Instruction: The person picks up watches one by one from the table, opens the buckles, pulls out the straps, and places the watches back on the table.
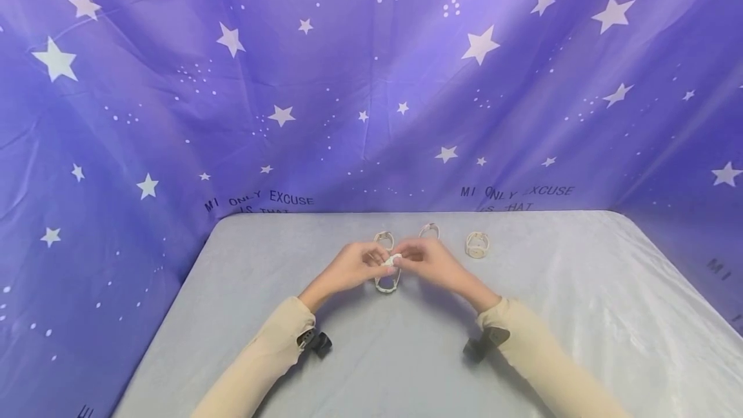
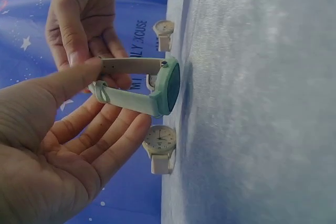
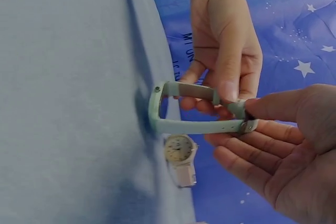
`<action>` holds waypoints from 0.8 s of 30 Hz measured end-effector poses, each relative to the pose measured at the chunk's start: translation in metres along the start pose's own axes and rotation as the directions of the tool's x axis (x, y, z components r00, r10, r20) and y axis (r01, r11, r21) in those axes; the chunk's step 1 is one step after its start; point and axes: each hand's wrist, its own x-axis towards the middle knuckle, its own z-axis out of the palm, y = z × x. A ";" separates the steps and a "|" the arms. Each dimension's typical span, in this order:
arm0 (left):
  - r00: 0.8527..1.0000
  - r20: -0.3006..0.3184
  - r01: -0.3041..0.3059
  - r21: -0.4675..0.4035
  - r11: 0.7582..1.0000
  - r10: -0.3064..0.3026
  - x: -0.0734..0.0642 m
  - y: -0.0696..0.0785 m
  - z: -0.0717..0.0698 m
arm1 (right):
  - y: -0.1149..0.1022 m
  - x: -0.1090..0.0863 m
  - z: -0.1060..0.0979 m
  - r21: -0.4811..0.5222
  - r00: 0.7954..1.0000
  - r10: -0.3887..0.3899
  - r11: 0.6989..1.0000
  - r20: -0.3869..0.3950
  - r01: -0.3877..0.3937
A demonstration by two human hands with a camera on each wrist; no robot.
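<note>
Both hands meet near the middle of the surface [image 1: 371,366], each pinching the strap [image 2: 131,102] of a mint-green watch [image 2: 167,94] between thumb and fingers. The left hand [image 1: 355,266] comes in from about eight o'clock, the right hand [image 1: 432,263] from about four. The strap ends lie close together between them, with the metal buckle [image 3: 248,126] at the right thumb; whether it is fastened, I cannot tell. The watch case hangs below the grip, its dark dial turned towards the surface.

Three more watches stand beyond, as the head view shows: a pale one [image 2: 159,139] at twelve o'clock from the held watch, just past the fingers; a second [image 1: 429,226] between one and two, partly hidden by the right hand; a cream one [image 1: 477,252] between two and three, well apart.
</note>
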 end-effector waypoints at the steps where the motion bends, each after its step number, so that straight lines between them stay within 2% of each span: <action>1: 1.000 0.002 -0.001 0.001 1.000 0.001 0.003 0.001 0.000 | -0.001 0.002 -0.002 -0.013 1.000 -0.001 1.000 0.002 0.001; 6: 1.000 0.019 -0.001 -0.021 1.000 0.001 0.013 0.003 -0.003 | 0.000 0.009 -0.008 -0.052 1.000 -0.023 0.998 -0.013 0.022; 8: 1.000 0.028 0.006 -0.038 0.999 -0.005 0.016 0.004 -0.004 | 0.001 0.010 -0.009 -0.038 1.000 0.000 0.999 -0.027 -0.001; 13: 0.998 0.046 0.035 -0.070 0.997 -0.031 0.016 0.003 -0.004 | 0.003 0.008 -0.008 0.053 0.995 0.097 0.994 -0.036 -0.095; 24: 0.999 0.031 -0.003 -0.117 0.993 0.007 0.015 -0.008 0.000 | 0.010 0.007 -0.006 0.224 0.991 0.135 0.966 0.002 -0.132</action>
